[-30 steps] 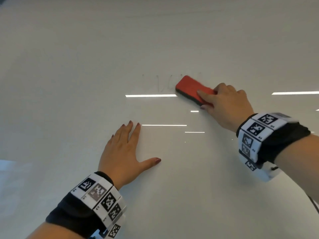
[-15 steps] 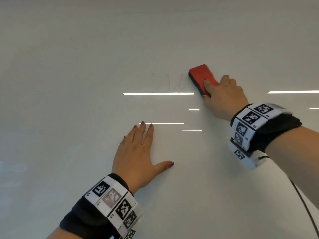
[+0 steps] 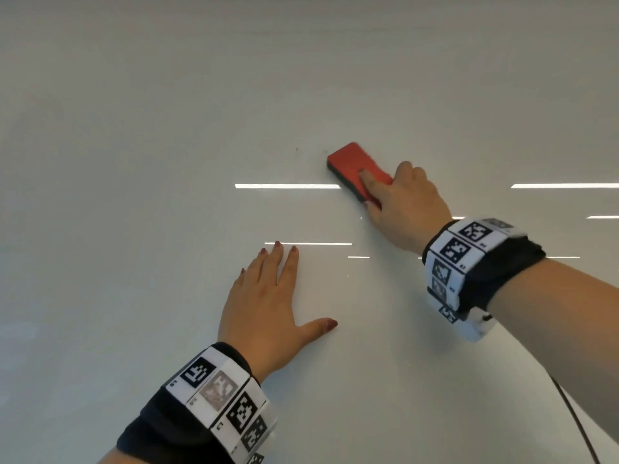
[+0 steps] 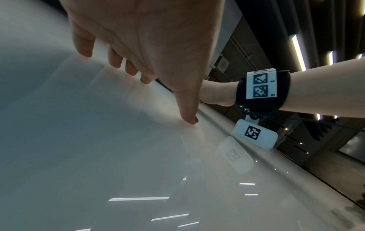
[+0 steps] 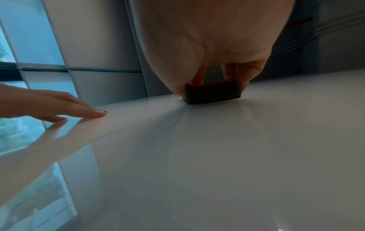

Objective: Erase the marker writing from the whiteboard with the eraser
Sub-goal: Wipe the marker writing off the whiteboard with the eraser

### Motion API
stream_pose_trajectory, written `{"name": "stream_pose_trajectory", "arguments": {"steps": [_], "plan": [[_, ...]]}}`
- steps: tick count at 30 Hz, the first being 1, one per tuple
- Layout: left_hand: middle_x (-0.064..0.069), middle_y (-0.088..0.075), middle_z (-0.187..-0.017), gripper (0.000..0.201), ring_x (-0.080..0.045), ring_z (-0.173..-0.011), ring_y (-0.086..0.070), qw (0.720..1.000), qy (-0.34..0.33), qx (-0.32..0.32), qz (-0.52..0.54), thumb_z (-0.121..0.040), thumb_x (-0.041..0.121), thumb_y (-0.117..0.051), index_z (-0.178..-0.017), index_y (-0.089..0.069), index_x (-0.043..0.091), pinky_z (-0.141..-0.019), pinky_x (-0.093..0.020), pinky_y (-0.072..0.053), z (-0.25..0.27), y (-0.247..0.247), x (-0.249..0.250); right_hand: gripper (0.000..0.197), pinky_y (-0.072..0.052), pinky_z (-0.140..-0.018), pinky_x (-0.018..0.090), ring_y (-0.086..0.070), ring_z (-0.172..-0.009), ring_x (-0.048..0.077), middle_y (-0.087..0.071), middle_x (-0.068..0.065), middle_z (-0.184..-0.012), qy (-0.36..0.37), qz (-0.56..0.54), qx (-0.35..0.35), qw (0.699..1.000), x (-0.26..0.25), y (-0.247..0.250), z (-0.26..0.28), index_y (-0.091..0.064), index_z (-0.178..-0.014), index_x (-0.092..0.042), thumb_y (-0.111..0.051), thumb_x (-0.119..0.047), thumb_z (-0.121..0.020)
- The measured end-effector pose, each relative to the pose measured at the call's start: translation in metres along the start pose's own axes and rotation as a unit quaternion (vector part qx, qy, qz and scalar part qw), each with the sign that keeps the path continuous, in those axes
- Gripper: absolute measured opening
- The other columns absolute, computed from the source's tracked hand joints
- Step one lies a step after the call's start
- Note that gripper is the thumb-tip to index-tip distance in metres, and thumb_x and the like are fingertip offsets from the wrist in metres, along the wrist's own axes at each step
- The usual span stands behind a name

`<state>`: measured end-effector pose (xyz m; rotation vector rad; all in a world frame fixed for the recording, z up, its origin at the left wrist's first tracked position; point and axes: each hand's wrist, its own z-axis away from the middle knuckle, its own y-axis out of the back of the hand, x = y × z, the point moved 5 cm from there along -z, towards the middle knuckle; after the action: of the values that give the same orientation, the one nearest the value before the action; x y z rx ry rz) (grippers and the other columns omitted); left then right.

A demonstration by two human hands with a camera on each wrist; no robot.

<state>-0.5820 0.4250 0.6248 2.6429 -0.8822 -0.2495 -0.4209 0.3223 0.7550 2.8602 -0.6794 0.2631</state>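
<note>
My right hand (image 3: 407,209) grips the red eraser (image 3: 355,169) flat on the whiteboard (image 3: 134,162); it has swept left since half a second ago, clearing the faint scribble to two specks. My left hand (image 3: 268,306) stays splayed, fingers straight, pressing the board.

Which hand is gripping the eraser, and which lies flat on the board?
The right hand grips the red eraser; the left hand lies flat, fingers straight, on the whiteboard.

Eraser (image 3: 351,167): your right hand (image 3: 407,209) sweeps it leftward over the whiteboard (image 3: 134,162).
Writing: the faint strokes are gone; only two specks (image 3: 296,150) remain.
</note>
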Motion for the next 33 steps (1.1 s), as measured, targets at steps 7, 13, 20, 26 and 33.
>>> {"name": "stream_pose_trajectory", "arguments": {"steps": [7, 13, 20, 26, 33], "plan": [[0.005, 0.016, -0.157, 0.11, -0.017, -0.144, 0.009, 1.0, -0.006, 0.004, 0.004, -0.069, 0.086, -0.033, -0.148, 0.016, 0.027, -0.117, -0.037, -0.006, -0.001, -0.002, -0.001, 0.052, -0.034, -0.076, 0.039, -0.044, -0.105, 0.037, -0.041, 0.022, -0.119, -0.091, -0.008, 0.015, 0.996, -0.008, -0.004, -0.022, -0.029, -0.144, -0.016, -0.038, -0.037, -0.097], [0.003, 0.016, -0.157, 0.11, -0.018, -0.144, 0.01, 1.0, -0.007, 0.012, 0.001, -0.069, 0.086, -0.033, -0.148, 0.015, 0.025, -0.117, -0.037, -0.005, -0.001, -0.002, 0.001, 0.057, -0.035, -0.078, 0.039, -0.043, -0.105, 0.034, -0.04, 0.018, -0.122, 0.009, 0.009, 0.01, 1.0, -0.05, -0.006, -0.005, -0.024, -0.147, -0.02, -0.037, -0.042, -0.096], [0.003, 0.017, -0.156, 0.11, -0.018, -0.144, 0.01, 1.0, -0.011, 0.014, -0.006, -0.069, 0.086, -0.03, -0.147, 0.017, 0.026, -0.116, -0.036, -0.004, -0.001, -0.002, -0.001, 0.055, -0.034, -0.081, 0.038, -0.043, -0.105, 0.031, -0.042, 0.016, -0.12, 0.109, 0.05, -0.017, 0.993, -0.046, 0.003, -0.005, -0.021, -0.148, -0.033, -0.032, -0.046, -0.097], [0.007, 0.017, -0.156, 0.11, -0.016, -0.144, 0.009, 1.0, -0.021, 0.017, -0.003, -0.068, 0.087, -0.032, -0.147, 0.017, 0.029, -0.116, -0.035, -0.006, 0.0, -0.001, -0.005, 0.049, -0.029, -0.076, 0.037, -0.044, -0.106, 0.034, -0.041, 0.018, -0.121, -0.045, 0.033, -0.014, 0.998, -0.028, 0.007, -0.036, -0.029, -0.145, -0.027, -0.036, -0.039, -0.097], [0.005, 0.018, -0.156, 0.109, -0.016, -0.144, 0.01, 1.0, -0.024, 0.019, -0.005, -0.069, 0.086, -0.032, -0.147, 0.017, 0.029, -0.115, -0.033, -0.002, 0.001, 0.0, -0.004, 0.051, -0.031, -0.079, 0.036, -0.041, -0.111, 0.033, -0.037, 0.016, -0.127, -0.016, -0.012, -0.03, 0.999, -0.068, 0.006, -0.041, -0.028, -0.146, -0.024, -0.037, -0.035, -0.097]]}}
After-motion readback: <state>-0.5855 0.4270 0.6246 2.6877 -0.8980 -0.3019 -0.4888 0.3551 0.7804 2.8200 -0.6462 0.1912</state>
